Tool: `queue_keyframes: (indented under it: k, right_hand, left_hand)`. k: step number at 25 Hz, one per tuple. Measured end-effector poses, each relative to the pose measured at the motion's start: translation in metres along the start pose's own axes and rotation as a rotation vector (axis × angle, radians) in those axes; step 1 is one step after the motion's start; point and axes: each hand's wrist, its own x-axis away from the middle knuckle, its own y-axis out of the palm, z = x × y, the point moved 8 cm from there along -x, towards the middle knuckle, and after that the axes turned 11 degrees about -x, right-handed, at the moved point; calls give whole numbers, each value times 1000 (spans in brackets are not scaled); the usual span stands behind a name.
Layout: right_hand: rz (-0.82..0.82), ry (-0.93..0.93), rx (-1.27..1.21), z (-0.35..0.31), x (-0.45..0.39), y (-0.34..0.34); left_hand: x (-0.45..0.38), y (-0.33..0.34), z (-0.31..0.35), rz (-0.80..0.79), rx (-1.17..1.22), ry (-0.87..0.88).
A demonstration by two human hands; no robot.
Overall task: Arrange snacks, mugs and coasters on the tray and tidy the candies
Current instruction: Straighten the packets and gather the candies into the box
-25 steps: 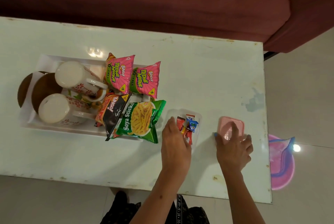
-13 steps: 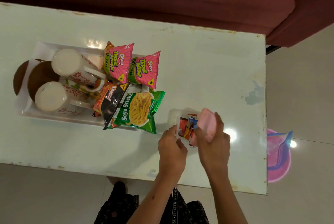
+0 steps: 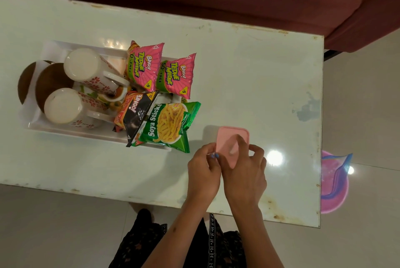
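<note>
On the table, the white tray at left holds two brown coasters, then two mugs lying rims toward the camera, handles pointing right. Four snack packs follow, two pink, one black, one green. Right of them a pink lid, long axis running away from the person, covers the candy box; left hand and right hand each grip its near edges.

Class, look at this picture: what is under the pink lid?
Only the table shows around the pink lid, which both hands hold. Anything beneath it is covered.
</note>
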Motion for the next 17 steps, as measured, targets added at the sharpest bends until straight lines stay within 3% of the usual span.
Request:
queue_keyframes:
  k: [3, 7, 12, 17]
  right_hand:
    - [-98, 37, -163, 11, -6, -1]
    - [-389, 97, -467, 22, -19, -3]
    - [-608, 22, -407, 17, -16, -1]
    - [-590, -16, -413, 17, -11, -1]
  left_hand:
    - [-2, 6, 3, -140, -73, 56]
    - [-5, 19, 10, -423, -289, 134]
    - [-3, 15, 5, -445, -381, 97]
    - [4, 12, -5, -394, -350, 51]
